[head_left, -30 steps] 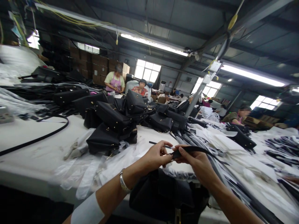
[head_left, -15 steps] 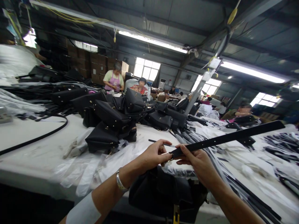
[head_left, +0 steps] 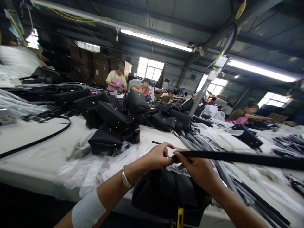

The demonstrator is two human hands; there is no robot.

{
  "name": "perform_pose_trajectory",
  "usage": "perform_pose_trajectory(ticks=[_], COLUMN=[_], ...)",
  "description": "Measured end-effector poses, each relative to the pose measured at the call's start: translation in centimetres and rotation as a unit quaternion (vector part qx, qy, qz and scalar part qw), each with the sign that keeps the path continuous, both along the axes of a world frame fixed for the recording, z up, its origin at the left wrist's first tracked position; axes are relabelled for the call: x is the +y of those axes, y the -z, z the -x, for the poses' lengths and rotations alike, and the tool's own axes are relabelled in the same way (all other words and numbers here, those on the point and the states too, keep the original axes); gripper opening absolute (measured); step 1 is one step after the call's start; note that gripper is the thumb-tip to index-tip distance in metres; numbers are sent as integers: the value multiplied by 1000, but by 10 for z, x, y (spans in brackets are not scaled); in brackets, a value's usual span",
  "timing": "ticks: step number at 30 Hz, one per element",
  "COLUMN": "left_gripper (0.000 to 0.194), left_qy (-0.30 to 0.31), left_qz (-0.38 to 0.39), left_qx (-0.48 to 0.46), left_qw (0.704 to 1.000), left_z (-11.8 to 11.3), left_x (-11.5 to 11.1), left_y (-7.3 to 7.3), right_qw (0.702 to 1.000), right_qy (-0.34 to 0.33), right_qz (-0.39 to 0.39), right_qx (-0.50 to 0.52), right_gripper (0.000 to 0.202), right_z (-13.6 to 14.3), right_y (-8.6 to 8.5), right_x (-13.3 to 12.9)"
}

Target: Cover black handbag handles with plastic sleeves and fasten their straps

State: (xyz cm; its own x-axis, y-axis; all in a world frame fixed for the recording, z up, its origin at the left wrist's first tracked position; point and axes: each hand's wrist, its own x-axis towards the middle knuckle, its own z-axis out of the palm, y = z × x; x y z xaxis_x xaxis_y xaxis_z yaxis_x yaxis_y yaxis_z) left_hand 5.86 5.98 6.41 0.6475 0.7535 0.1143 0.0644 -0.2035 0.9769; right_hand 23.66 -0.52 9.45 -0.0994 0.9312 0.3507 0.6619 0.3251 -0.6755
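Note:
A long black strap (head_left: 237, 157) stretches from between my hands out past the right edge of the picture. My right hand (head_left: 198, 167) is closed around it near its end, thumb on top. The fingers of my left hand (head_left: 159, 157) pinch the strap's tip; any small metal part there is hidden by the fingertips. Just below both hands, a black handbag (head_left: 163, 193) rests at the table's front edge. A yellow-handled tool (head_left: 180, 217) shows in front of the bag, its kind unclear.
A heap of black handbags (head_left: 114, 117) covers the middle of the white table (head_left: 30, 158). Clear plastic wrapping (head_left: 87, 172) lies left of my hands, bundled straps (head_left: 256, 196) to the right. A slanted metal post (head_left: 201, 90) rises behind. Co-workers are at the far tables.
The strap's free end has swung down and to the right, from slanting upward to nearly level and out of view. Both hands stay together at its near end.

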Motion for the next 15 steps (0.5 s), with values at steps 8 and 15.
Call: perform_pose_trajectory(ticks=[8, 15], left_gripper=[60, 21], left_qy=[-35, -189], left_qz=[-54, -122], left_qx=[-105, -84], left_qw=[992, 971], left_z=[18, 25], left_x=[-14, -29], left_y=[8, 17], right_qw=[982, 955], right_qy=[-39, -15], right_qz=[74, -10], right_qx=[169, 298], right_gripper=[32, 19], right_z=[-14, -25], right_y=[-31, -72], right_x=[15, 21])
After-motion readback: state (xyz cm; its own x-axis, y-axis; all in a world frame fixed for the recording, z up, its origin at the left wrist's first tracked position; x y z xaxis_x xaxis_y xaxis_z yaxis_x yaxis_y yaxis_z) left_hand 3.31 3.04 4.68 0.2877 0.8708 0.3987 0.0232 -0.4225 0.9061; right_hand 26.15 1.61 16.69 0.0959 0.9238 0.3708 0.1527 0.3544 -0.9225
